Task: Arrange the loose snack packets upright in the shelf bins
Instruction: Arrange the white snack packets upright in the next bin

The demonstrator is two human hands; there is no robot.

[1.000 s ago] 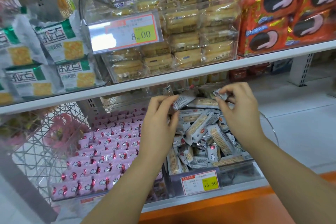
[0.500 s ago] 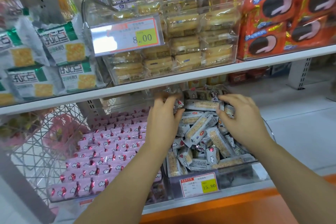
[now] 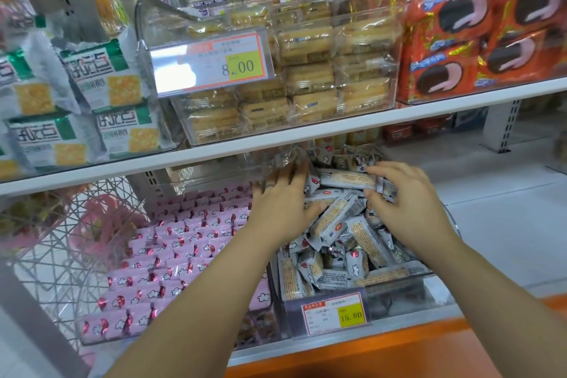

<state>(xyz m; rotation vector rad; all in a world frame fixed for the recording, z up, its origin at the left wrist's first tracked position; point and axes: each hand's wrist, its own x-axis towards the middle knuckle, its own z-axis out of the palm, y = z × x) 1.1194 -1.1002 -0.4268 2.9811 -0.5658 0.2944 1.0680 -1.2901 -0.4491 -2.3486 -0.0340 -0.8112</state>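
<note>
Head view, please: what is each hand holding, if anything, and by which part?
Right hand pinches a long packet by its right end; left hand presses flat on the packets, gripping nothing.

The left hand (image 3: 282, 202) carries a small dark ring-shaped mark (image 3: 270, 185) on one finger; whether it is a band or a marking cannot be determined. The right hand (image 3: 408, 209) is bare. Both forearms (image 3: 199, 301) are uncovered to the near frame edge.

Left hand (image 3: 282, 202) presses grey packets (image 3: 334, 221) in bin (image 3: 399, 296); right hand (image 3: 408, 205) pinches one.
</note>
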